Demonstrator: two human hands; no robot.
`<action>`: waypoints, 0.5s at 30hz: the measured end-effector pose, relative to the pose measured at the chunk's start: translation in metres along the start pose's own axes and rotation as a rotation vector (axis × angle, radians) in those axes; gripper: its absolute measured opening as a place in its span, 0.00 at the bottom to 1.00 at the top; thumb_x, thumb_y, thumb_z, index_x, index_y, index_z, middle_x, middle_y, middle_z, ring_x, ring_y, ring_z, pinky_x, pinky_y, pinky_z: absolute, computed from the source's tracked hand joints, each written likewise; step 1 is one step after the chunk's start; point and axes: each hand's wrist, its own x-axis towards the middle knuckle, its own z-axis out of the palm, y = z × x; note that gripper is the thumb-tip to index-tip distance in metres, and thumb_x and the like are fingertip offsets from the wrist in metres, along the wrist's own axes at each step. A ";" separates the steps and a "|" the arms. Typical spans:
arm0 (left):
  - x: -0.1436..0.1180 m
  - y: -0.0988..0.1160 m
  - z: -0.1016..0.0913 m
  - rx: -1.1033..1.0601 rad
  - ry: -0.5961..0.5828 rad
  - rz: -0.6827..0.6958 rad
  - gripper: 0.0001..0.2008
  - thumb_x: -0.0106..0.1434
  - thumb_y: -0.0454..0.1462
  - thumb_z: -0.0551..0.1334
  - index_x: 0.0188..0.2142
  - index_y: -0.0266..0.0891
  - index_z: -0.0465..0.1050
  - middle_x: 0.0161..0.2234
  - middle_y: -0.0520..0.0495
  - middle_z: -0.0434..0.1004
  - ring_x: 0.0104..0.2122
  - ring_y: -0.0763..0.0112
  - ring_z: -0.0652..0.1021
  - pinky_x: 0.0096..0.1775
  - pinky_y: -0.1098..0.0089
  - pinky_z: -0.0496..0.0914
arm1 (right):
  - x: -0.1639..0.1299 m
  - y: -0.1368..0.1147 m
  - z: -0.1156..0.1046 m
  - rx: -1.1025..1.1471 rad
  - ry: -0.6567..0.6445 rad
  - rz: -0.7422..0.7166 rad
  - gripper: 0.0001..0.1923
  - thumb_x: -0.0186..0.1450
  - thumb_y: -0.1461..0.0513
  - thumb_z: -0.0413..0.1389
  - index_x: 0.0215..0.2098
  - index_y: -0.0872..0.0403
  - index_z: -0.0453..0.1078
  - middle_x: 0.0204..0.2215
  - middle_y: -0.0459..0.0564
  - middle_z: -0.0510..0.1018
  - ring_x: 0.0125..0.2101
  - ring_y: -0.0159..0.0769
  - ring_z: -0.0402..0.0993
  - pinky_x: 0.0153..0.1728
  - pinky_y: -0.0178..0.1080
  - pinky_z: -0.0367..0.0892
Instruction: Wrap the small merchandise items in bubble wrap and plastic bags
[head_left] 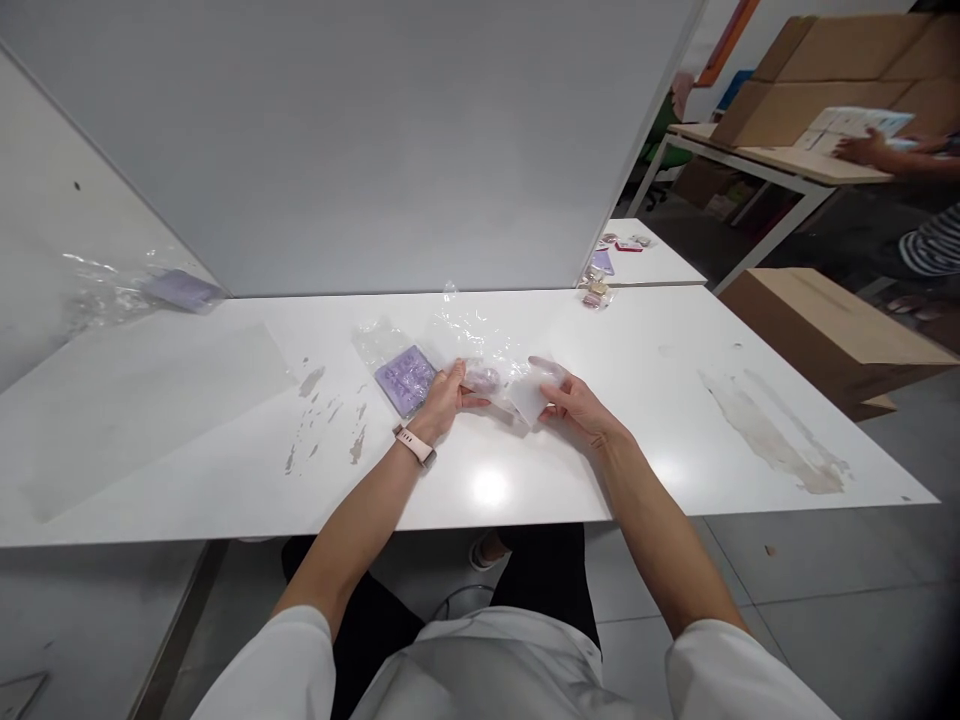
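My left hand (444, 398), with a watch on its wrist, grips a small pinkish item wrapped in clear plastic (481, 376). Its exact kind is too blurred to make out. To the right, my right hand (574, 400) pinches a whitish translucent piece of plastic (529, 398) between thumb and fingers. Crinkled clear plastic film (480, 330) spreads on the table just beyond both hands. Beside my left hand lies a flat purple packet (406, 380), partly in a clear bag (377, 342).
The white table (262, 480) meets a grey panel (405, 150) at its back. Clear bags with a purple packet (182, 290) lie far left. Small wrapped items (596, 292) sit at the back right. Cardboard boxes (840, 330) stand right; another person's hand (862, 148) touches a white pack.
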 end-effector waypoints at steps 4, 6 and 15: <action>0.022 -0.004 0.007 0.111 0.084 0.008 0.19 0.67 0.50 0.62 0.35 0.35 0.71 0.23 0.53 0.71 0.19 0.78 0.70 0.20 0.78 0.64 | 0.000 -0.006 -0.001 0.160 -0.044 0.106 0.43 0.61 0.32 0.48 0.58 0.53 0.71 0.37 0.55 0.81 0.28 0.37 0.77 0.22 0.38 0.76; 0.032 -0.006 0.016 0.197 0.123 0.026 0.18 0.68 0.50 0.61 0.34 0.36 0.70 0.21 0.55 0.66 0.18 0.79 0.66 0.20 0.79 0.61 | 0.000 -0.006 -0.001 0.190 -0.063 0.155 0.44 0.61 0.31 0.46 0.54 0.55 0.73 0.38 0.56 0.81 0.29 0.39 0.78 0.23 0.40 0.76; 0.020 -0.018 0.040 0.734 0.201 0.224 0.31 0.63 0.41 0.64 0.64 0.40 0.59 0.64 0.36 0.60 0.53 0.59 0.73 0.54 0.62 0.68 | 0.002 0.000 0.002 -0.003 0.038 0.143 0.21 0.55 0.47 0.68 0.32 0.55 0.76 0.23 0.46 0.77 0.23 0.30 0.71 0.24 0.33 0.67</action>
